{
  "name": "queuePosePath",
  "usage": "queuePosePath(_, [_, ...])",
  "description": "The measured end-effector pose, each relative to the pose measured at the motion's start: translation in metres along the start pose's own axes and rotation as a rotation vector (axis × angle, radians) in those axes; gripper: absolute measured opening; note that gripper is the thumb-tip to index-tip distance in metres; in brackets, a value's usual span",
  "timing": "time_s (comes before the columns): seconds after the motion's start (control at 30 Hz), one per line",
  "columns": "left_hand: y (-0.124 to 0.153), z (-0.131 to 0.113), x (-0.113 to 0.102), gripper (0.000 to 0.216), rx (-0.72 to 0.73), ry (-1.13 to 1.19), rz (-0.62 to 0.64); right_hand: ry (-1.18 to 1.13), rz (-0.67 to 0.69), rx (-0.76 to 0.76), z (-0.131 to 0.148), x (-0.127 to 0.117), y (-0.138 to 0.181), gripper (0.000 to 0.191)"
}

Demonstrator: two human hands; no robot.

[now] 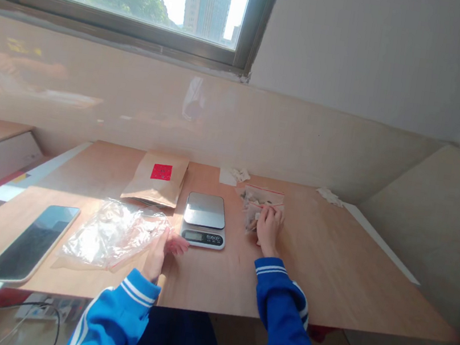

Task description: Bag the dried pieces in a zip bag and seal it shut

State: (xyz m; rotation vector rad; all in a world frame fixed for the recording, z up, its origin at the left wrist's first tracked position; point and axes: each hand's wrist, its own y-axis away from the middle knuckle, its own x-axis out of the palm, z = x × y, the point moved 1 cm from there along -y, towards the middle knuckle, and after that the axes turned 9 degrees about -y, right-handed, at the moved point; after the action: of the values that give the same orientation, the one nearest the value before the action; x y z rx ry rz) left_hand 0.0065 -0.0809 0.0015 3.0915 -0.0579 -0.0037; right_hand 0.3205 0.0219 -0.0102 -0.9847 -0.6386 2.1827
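My right hand (268, 228) rests on the wooden table (328, 268) with its fingers curled on a small clear zip bag (256, 206) that has a red seal strip and small pieces inside. A second such bag (261, 193) lies just behind it. My left hand (163, 250) lies on its edge beside a large crumpled clear plastic bag (112, 233), fingers stretched toward the scale and touching the bag's right end. A small digital kitchen scale (204, 219) stands between my hands, its steel platform bare.
A brown paper pouch (158, 179) with a red label lies behind the plastic bag. A phone (31, 242) on a white cable lies at the left front. Scraps of white paper (233, 175) and another scrap (330, 196) sit at the table's back edge by the wall.
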Motion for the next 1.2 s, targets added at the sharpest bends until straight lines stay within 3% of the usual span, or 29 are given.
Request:
queuePosePath(0.13, [-0.001,0.003,-0.001,0.062,0.008,-0.001,0.001,-0.041,0.025,-0.051,0.001,-0.005,-0.004,0.044])
queuePosePath(0.3, [-0.003,0.008,-0.001,0.066,0.028,-0.029,0.0,0.036,-0.16,-0.014,0.001,-0.024,0.052,0.029])
queuePosePath(0.43, [-0.003,0.01,0.0,0.068,0.052,-0.048,-0.03,0.018,-0.022,-0.05,-0.004,-0.026,0.082,0.036])
queuePosePath(0.6, [-0.001,0.01,-0.002,0.066,0.049,-0.044,-0.038,-0.061,0.124,-0.047,-0.008,-0.02,0.074,0.048])
queuePosePath(0.7, [-0.001,0.011,-0.003,0.066,0.049,-0.046,-0.043,-0.158,0.132,-0.023,-0.008,-0.021,0.071,0.05])
queuePosePath(0.8, [-0.002,0.013,-0.003,0.066,0.056,-0.071,-0.044,-0.269,0.051,0.012,-0.004,-0.025,0.08,0.048])
queuePosePath(0.9, [-0.002,0.013,-0.002,0.067,0.051,-0.087,-0.049,-0.33,-0.073,0.088,0.011,-0.031,0.099,0.04])
queuePosePath(0.97, [-0.002,0.012,-0.002,0.067,0.041,-0.084,-0.051,-0.376,-0.068,0.1,0.029,-0.034,0.11,0.031])
queuePosePath(1.07, [-0.001,0.01,-0.002,0.065,0.025,-0.067,-0.033,-0.463,0.149,0.029,0.065,-0.03,0.107,0.021])
queuePosePath(1.2, [-0.001,0.008,-0.002,0.061,0.004,-0.04,-0.02,-0.578,0.346,-0.055,0.105,-0.005,0.071,0.025])
